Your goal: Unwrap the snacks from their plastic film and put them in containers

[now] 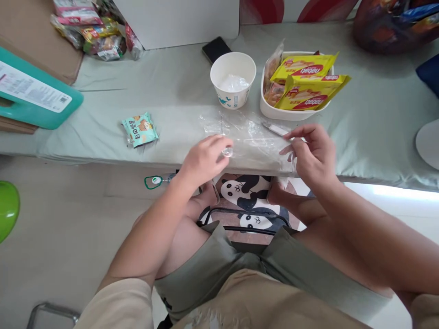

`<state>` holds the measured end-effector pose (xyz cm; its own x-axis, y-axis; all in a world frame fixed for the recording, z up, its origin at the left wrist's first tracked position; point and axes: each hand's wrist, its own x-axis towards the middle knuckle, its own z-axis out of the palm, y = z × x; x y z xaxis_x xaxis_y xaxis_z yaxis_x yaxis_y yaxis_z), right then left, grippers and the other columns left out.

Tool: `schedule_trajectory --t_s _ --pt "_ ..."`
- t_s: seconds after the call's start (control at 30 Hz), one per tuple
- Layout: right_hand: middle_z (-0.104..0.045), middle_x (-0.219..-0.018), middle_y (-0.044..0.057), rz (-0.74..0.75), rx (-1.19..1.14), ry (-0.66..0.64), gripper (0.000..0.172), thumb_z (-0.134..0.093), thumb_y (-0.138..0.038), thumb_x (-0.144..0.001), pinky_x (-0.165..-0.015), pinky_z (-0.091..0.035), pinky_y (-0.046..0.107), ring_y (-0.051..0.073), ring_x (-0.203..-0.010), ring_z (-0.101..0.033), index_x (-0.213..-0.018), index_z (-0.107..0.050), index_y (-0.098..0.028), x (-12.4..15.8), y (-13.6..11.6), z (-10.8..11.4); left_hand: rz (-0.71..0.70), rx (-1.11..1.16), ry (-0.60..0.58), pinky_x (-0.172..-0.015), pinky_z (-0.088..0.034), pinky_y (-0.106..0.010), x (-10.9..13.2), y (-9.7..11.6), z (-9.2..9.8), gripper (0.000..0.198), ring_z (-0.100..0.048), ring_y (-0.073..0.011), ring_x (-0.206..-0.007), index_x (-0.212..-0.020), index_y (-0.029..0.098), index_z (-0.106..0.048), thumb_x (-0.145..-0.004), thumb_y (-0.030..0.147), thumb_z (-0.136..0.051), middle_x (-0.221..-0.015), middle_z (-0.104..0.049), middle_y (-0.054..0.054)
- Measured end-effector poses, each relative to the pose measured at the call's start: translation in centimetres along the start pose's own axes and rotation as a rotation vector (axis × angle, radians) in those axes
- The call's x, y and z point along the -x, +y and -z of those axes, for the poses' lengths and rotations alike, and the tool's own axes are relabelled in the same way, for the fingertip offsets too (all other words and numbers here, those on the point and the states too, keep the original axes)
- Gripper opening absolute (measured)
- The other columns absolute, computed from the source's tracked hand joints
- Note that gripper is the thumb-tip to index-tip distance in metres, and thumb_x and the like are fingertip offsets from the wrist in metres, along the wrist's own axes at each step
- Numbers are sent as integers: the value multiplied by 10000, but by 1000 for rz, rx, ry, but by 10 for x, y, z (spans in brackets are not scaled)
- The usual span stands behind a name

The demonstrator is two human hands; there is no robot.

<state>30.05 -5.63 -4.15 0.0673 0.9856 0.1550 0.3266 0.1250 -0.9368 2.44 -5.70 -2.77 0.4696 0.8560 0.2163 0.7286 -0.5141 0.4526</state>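
Note:
A sheet of clear plastic film (pixel 240 132) lies crinkled along the front of the cloth-covered table. My left hand (pixel 207 157) is closed, pinching a bunched bit of it. At the film's right end, my right hand (pixel 313 151) has its fingers curled on the film. A slim cutter-like tool (pixel 274 128) with a pale handle and dark tip passes beneath the right index finger; whether that finger presses on it is unclear. Behind the film stands a white paper cup (pixel 233 99) holding crumpled clear plastic (pixel 234 83). Next to it is a white tub (pixel 288 113) with yellow nabati wafer packets (pixel 312 93).
A small teal snack packet (pixel 140 130) lies left of my hands. A dark phone (pixel 216 49) rests behind the cup. Farther left are a teal jug (pixel 41 91) and packaged snacks (pixel 99 34); a dark bowl of packets (pixel 387 27) stands back right. A panda mat (pixel 236 189) is below.

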Motion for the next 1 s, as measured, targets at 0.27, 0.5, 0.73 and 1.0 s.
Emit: schedule_trajectory --t_s 0.27,0.5,0.73,1.0 --pt "-708 -1225 132 996 415 -239 596 -570 -704 -923 -867 -591 496 319 -1117 -717 -1315 -556 -255 3 15 20 338 421 95 -698 -520 -288 2 -22 23 191 -704 -164 -806 -897 178 -733 -890 311 -596 -966 -816 -71" --pt "-803 -1079 59 584 250 -189 161 -739 -235 -865 -890 -592 443 261 -1018 -776 -1000 -666 -285 12 18 3 360 542 -46 -720 -523 -326 4 -26 37 231 -732 -221 -944 -816 176 -731 -856 369 -611 -1152 -810 -113" --pt "-709 -740 -20 222 43 -102 76 -619 -315 -1004 -533 -529 274 119 -533 -657 -967 -634 -251 8 -4 -3 82 568 -120 -1241 -408 -516 22 -22 59 699 -501 -346 -1492 -1354 213 -670 -803 634 -763 -1590 -557 -140" --pt "-650 -692 -45 -130 0 -8 50 -687 -254 -873 -412 -406 233 67 -421 -511 -901 -651 -234 -1 -5 -1 216 212 51 -1050 -582 -379 20 1 51 243 -737 -224 -1148 -1038 213 -785 -895 250 -592 -1278 -775 -63"
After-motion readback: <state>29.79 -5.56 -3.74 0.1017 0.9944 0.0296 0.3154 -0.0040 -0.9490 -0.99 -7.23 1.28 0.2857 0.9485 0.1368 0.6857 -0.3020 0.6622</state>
